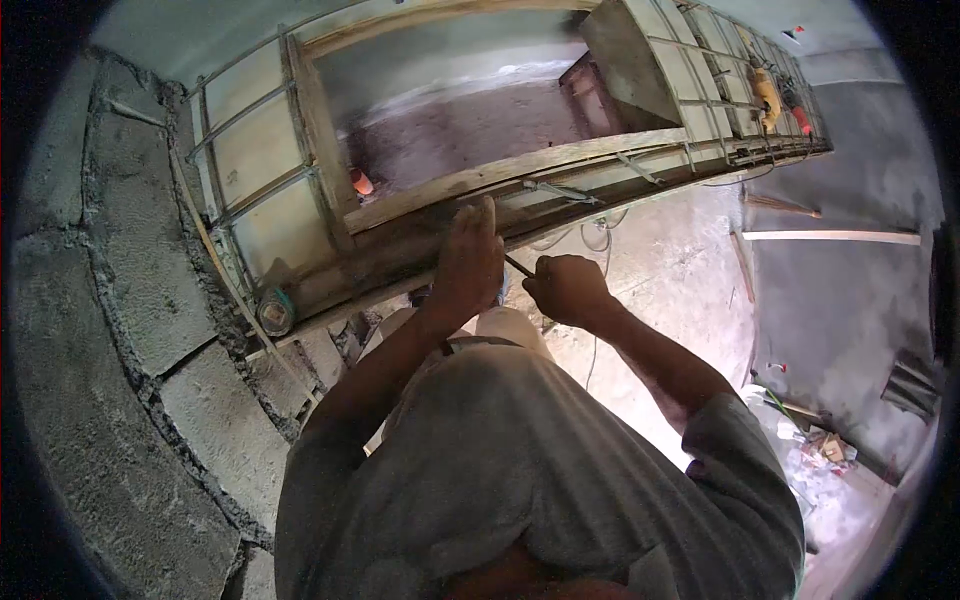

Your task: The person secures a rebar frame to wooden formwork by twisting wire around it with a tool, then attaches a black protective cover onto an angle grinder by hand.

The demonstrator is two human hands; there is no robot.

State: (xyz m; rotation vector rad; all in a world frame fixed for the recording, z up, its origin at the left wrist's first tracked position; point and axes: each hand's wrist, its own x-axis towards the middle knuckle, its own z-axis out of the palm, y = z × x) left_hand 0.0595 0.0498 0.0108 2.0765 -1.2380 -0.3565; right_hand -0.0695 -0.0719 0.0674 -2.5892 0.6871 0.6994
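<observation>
My left hand lies against the wooden edge board of the formwork, fingers stretched up and close together. To its right, my right hand is closed around a thin dark rod, whose far end reaches toward my left hand. The rod's tip is hidden by the left hand. Just beyond the hands, thin metal bars lie along the board, below a wooden frame around a rectangular opening.
A block wall stands at the left. A round can-like object sits at the board's left end. Steel bars cross pale panels. A yellow tool lies at the upper right. Debris covers the floor at lower right.
</observation>
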